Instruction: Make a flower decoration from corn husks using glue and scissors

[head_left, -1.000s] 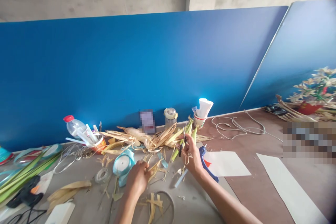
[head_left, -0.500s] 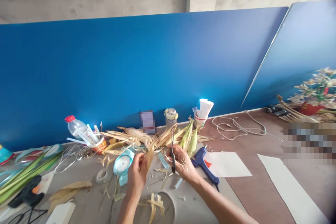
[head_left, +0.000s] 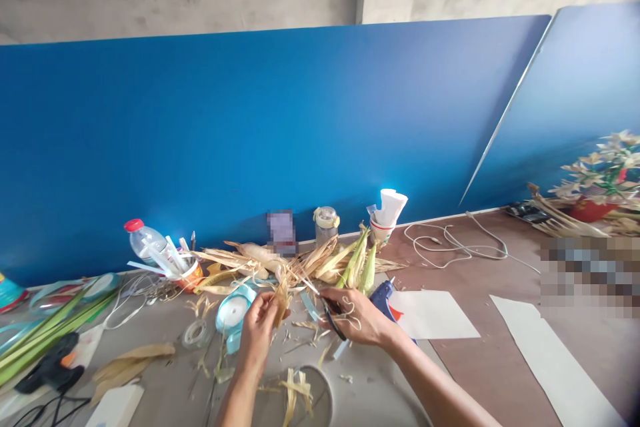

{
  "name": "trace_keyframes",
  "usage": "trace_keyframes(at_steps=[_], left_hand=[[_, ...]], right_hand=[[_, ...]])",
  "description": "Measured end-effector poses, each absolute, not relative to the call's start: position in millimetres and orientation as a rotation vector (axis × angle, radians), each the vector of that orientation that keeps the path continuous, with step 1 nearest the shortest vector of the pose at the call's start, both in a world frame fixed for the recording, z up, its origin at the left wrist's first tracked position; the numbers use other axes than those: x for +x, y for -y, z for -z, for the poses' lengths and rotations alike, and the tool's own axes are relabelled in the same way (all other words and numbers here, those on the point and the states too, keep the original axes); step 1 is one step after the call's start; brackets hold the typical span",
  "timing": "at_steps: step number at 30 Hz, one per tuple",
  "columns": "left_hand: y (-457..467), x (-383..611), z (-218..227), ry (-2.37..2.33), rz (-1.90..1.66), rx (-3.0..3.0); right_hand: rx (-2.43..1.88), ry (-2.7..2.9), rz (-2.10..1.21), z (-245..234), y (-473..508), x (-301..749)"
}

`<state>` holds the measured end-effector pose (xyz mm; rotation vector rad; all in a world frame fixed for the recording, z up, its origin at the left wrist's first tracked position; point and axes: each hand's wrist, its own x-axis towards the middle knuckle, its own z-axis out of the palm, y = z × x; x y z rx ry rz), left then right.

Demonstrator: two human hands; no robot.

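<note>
My left hand (head_left: 259, 329) pinches a dry corn husk strip (head_left: 281, 295) and holds it upright above the table. My right hand (head_left: 359, 320) grips a pair of small scissors (head_left: 324, 303). Their blades point left toward the husk, and the tips lie close to it. A heap of dried and green corn husks (head_left: 305, 267) lies just behind both hands. A light blue ribbon spool (head_left: 233, 312) rests to the left of my left hand.
A blue glue gun (head_left: 385, 293) and white paper sheets (head_left: 433, 315) lie right of my hands. At the left are a bottle (head_left: 145, 240), a cup of tools (head_left: 185, 270), green leaves (head_left: 45, 333) and a black glue gun (head_left: 47, 368). A blue partition (head_left: 280, 127) backs the table.
My left hand lifted a husk strip off the table. My right hand moved left and lowered, swinging the scissors from upright to pointing left at the husk.
</note>
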<state>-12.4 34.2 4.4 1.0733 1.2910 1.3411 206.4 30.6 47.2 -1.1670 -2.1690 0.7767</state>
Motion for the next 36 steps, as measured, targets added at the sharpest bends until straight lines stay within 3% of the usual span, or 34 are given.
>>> trace_keyframes(at_steps=[36], left_hand=[[-37, -12, 3, -1.263, -1.227, 1.141]], right_hand=[[-1.075, 2.274, -0.905, -33, -26, 193]])
